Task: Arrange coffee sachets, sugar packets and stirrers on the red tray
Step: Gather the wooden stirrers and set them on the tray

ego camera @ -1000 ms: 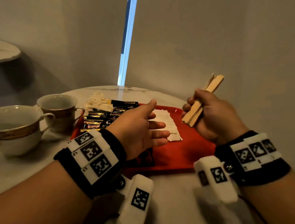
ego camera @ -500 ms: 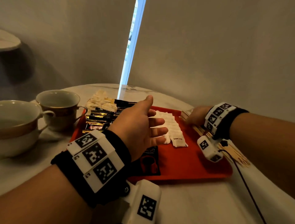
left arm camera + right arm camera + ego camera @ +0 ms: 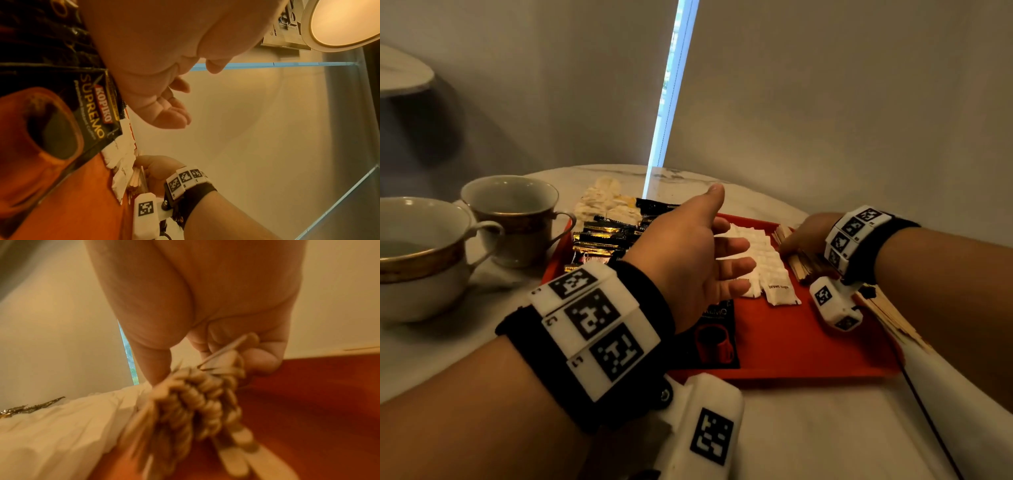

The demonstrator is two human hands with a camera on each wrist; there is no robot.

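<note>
A red tray (image 3: 791, 335) lies on the round table. Black and gold coffee sachets (image 3: 602, 240) are stacked at its left, and white sugar packets (image 3: 770, 274) run in a row down its middle. A bigger black sachet (image 3: 717, 337) with a red cup picture lies at the front. My left hand (image 3: 726, 240) hovers over the sachets, fingers straight, holding nothing. My right hand (image 3: 796, 240) is down at the tray's right side. Its thumb and fingers pinch the far end of a bundle of wooden stirrers (image 3: 195, 402), which lies just right of the sugar packets (image 3: 61, 426).
Two gold-banded cups (image 3: 417, 253) (image 3: 517, 219) stand left of the tray. Pale crumpled packets (image 3: 606, 202) lie behind the coffee sachets. The wall rises close behind the table. A black cable (image 3: 928, 411) runs off the right wrist across the table's right side.
My right hand has come down from chest height with the stirrers and laid them at the tray's right side. The left hand keeps hovering, open.
</note>
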